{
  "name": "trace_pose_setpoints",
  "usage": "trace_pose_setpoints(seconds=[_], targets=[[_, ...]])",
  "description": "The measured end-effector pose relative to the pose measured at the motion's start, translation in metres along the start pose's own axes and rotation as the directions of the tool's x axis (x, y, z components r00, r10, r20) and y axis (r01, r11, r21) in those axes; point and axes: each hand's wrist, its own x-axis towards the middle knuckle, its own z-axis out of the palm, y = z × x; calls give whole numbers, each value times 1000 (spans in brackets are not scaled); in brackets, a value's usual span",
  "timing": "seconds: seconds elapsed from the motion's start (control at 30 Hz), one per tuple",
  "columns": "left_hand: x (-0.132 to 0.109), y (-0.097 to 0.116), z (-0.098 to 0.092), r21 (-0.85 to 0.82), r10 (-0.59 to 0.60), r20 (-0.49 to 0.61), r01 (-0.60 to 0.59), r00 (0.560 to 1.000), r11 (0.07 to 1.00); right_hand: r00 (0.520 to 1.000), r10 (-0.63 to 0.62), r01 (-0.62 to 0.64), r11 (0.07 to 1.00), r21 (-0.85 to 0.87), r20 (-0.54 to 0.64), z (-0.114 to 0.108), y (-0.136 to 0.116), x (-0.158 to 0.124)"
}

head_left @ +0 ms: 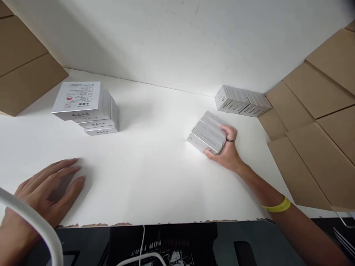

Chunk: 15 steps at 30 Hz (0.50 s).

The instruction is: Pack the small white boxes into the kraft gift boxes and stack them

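My right hand (226, 151) grips a small group of silver-white cartons (209, 133) standing side by side, thumb on the near side and fingers round the right end. The cartons are tilted a little and slightly blurred, at or just above the white tabletop. At the lower left, my left hand (48, 188) rests on the table with its fingers spread, touching no carton. Beyond it, a stack of similar cartons (85, 101) with printed tops stands at the left. A row of the same cartons (242, 99) stands at the back right, near the wall.
Brown cardboard boxes (318, 159) crowd the right side, and another cardboard box (24, 62) stands at the far left. A white wall (172, 44) closes off the back. The table's front edge (149, 222) is chipped. A white curved tube (36, 225) crosses before my left wrist.
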Motion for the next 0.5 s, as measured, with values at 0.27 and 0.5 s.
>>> trace_pose_setpoints(seconds=[0.27, 0.5], targets=[[0, 7, -5, 54, -42, 58, 39, 997, 998, 984, -168, 165, 985, -56, -53, 23, 6, 5], [-6, 13, -4, 38, -89, 53, 87, 995, 996, 700, -707, 615, 670, -417, -104, 100, -43, 118]])
